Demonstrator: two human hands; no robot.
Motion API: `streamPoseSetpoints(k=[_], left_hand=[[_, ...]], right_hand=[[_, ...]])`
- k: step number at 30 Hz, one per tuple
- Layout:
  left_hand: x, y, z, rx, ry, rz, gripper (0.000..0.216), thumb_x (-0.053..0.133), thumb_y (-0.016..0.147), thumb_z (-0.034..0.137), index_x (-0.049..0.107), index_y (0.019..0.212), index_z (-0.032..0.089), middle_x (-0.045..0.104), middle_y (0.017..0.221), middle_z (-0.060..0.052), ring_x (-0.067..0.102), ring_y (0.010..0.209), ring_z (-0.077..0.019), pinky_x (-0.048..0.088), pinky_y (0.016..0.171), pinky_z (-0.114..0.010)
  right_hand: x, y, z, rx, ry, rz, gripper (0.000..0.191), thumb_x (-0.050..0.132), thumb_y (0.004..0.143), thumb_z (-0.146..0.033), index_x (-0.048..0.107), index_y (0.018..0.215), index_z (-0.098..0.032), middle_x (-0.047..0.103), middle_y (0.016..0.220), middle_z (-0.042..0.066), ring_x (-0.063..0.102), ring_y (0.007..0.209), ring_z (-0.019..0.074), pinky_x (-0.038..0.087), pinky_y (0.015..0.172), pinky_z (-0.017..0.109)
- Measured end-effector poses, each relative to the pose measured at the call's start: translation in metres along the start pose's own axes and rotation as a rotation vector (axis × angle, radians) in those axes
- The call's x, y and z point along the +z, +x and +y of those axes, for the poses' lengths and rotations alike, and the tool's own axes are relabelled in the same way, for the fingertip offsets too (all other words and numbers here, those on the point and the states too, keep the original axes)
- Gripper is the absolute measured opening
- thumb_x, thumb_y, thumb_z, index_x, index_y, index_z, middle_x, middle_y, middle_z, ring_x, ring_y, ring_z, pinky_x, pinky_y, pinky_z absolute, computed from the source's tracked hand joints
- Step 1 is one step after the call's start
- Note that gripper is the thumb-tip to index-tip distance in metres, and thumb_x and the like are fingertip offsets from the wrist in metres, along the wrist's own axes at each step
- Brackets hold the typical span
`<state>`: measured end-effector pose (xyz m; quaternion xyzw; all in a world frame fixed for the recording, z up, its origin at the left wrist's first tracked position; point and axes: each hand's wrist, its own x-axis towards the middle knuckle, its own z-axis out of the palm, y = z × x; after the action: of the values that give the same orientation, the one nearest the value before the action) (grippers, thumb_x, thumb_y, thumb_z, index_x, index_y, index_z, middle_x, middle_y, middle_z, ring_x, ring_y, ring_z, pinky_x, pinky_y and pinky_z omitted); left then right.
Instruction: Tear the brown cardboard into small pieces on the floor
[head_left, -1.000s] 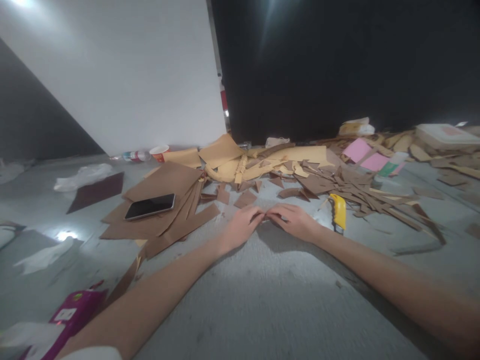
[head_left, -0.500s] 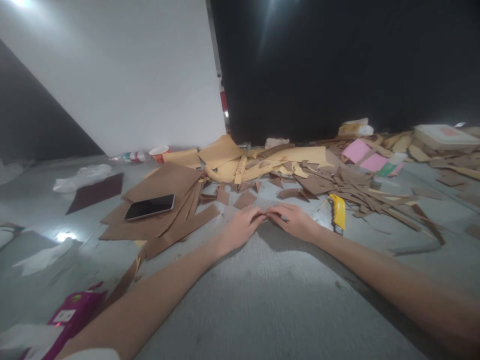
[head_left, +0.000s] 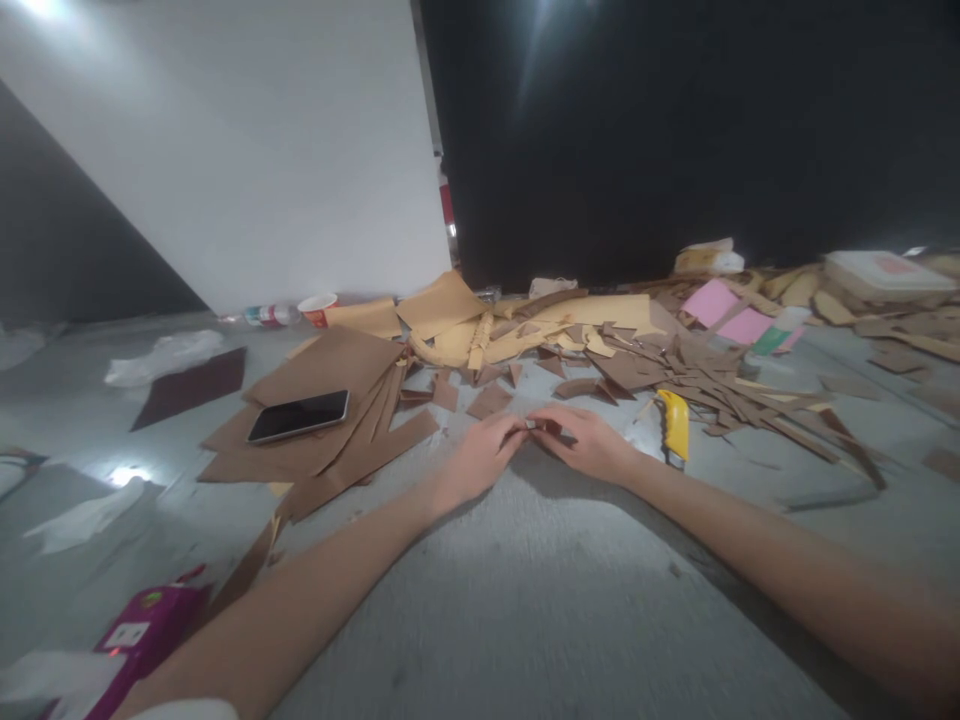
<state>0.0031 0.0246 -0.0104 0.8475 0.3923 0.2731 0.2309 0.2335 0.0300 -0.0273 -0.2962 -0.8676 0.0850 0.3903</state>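
Note:
My left hand and my right hand meet at the fingertips just above the grey table. Both are closed in a pinch. Whatever lies between the fingertips is too small and too covered to name. Close beyond the fingers lies a small square brown cardboard piece. A yellow utility knife rests to the right of my right hand. Left of my left hand, a smartphone lies on a stack of brown cardboard sheets.
Cardboard strips and offcuts heap along the back right, with pink paper and a white box. At the back left are a paper cup and a bottle. A purple power strip lies near my left forearm.
My right fingertips have shifted very slightly at the pinch point. My left hand and the things on the table look the same.

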Motion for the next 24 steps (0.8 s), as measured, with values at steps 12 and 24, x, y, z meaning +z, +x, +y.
streamPoseSetpoints(k=[12, 24], left_hand=[[0.0041, 0.0001, -0.0025, -0.005, 0.017, 0.055, 0.008, 0.059, 0.103, 0.025, 0.067, 0.102, 0.022, 0.071, 0.1, -0.004, 0.069, 0.095, -0.0204, 0.053, 0.088, -0.033], [0.0006, 0.0002, 0.0005, -0.011, 0.035, 0.025, 0.011, 0.058, 0.102, 0.02, 0.069, 0.102, 0.02, 0.07, 0.101, -0.005, 0.068, 0.1, -0.0212, 0.052, 0.092, -0.033]], right_hand=[[0.0019, -0.0007, 0.0038, -0.04, 0.0, -0.006, 0.016, 0.052, 0.109, -0.028, 0.067, 0.114, -0.024, 0.076, 0.1, 0.007, 0.073, 0.088, 0.0199, 0.059, 0.079, 0.032], [0.0011, 0.0006, 0.0019, 0.032, -0.01, -0.084, 0.016, 0.051, 0.109, -0.03, 0.065, 0.111, -0.023, 0.073, 0.098, 0.007, 0.069, 0.087, 0.0206, 0.055, 0.078, 0.033]])
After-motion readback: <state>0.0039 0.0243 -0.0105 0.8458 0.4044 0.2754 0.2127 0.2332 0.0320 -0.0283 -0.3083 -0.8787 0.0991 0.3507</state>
